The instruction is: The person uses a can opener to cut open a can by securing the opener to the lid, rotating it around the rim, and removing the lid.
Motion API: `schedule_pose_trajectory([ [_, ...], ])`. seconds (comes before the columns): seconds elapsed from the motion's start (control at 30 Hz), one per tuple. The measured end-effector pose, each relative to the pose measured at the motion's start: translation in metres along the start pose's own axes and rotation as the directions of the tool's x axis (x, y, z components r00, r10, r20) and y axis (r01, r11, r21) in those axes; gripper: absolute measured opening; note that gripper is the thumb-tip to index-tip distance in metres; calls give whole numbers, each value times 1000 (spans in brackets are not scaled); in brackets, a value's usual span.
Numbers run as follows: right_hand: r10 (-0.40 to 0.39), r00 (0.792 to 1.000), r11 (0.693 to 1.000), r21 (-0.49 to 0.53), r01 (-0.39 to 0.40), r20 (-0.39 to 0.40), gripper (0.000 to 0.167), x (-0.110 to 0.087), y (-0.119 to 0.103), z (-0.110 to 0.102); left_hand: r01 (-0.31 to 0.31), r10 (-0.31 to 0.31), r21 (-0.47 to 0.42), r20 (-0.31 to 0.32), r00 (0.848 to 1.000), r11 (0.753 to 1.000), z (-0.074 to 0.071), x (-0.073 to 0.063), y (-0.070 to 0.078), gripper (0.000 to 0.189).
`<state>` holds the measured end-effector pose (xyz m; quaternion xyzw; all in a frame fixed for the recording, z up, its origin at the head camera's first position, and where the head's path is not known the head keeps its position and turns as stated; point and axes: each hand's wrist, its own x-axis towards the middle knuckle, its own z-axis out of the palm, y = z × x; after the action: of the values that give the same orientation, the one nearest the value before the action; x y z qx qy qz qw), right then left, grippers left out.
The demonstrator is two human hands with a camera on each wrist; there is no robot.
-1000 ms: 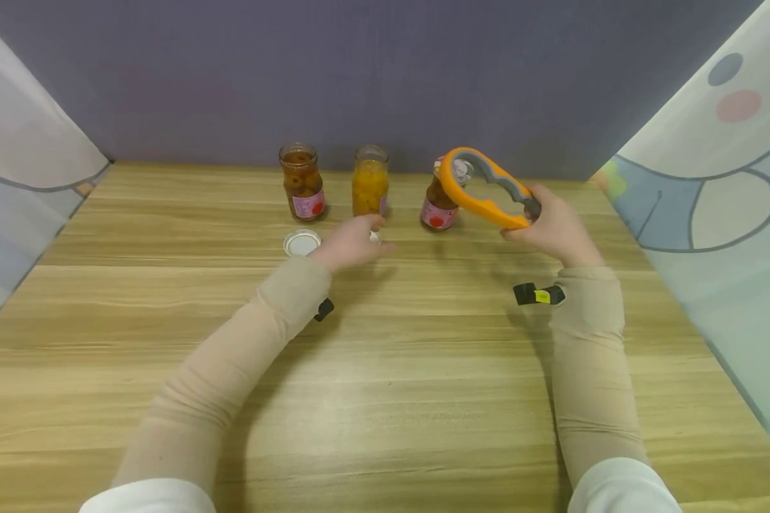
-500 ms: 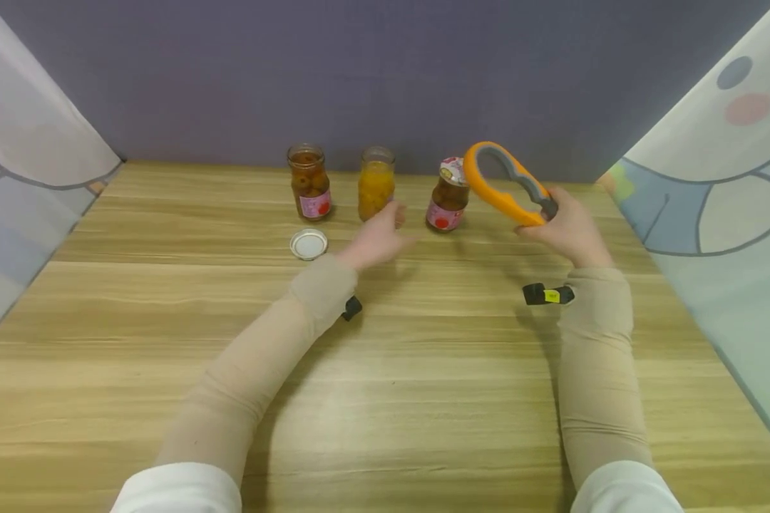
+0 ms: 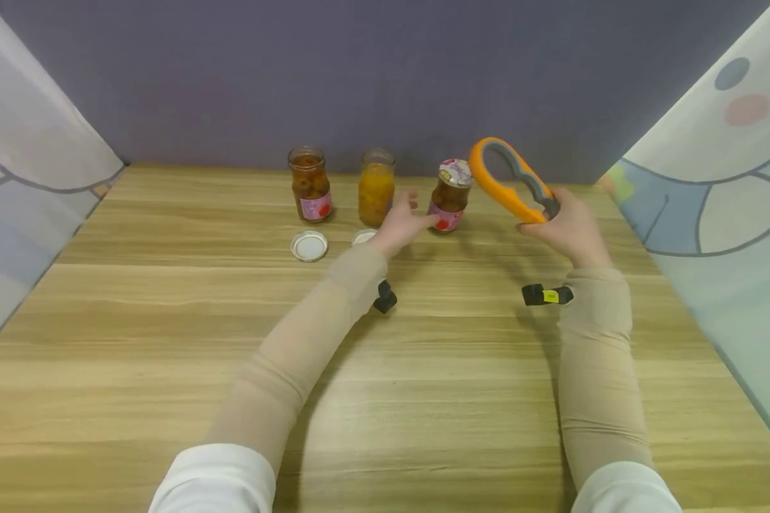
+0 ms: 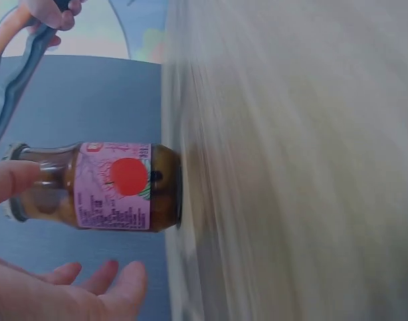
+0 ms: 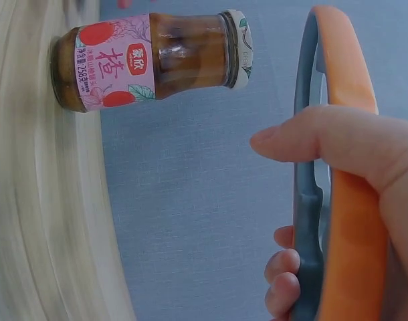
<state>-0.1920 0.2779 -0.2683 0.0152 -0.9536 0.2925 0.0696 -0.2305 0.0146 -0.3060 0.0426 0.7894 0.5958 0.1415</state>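
Note:
My right hand (image 3: pixel 572 226) grips one end of an orange and grey jar opener (image 5: pixel 354 254), its looped end held up to the right of the lidded jar. That glass jar (image 3: pixel 448 206) stands upright at the back of the table, with a pink fruit label and a patterned white lid (image 3: pixel 455 172). At the jar's left side is my left hand (image 3: pixel 401 226), its fingers spread. In the left wrist view its thumb (image 4: pixel 13 180) overlaps the jar's neck, and the other fingers (image 4: pixel 127 287) reach out past the jar's opposite side, apart from the glass.
Two lidless jars stand farther left: a yellow-filled jar (image 3: pixel 376 192) and a brown-filled jar (image 3: pixel 311 189). In front of them lie a white lid (image 3: pixel 309 246) and a second lid (image 3: pixel 362 236), partly hidden by the left hand. A dark wall (image 3: pixel 385 78) rises behind the wooden table (image 3: pixel 455 399).
My left hand has moved right, from in front of the yellow jar to the lidded jar. The jar opener has shifted slightly right in view, uncovering the jar's lid.

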Motion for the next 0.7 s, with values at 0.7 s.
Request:
schedule_pose_trajectory([
  [0.7,-1,1000,1000,22,0,17,55,-4,-1,3,-2,-6,127,61,998,992,5,34,-8,88],
])
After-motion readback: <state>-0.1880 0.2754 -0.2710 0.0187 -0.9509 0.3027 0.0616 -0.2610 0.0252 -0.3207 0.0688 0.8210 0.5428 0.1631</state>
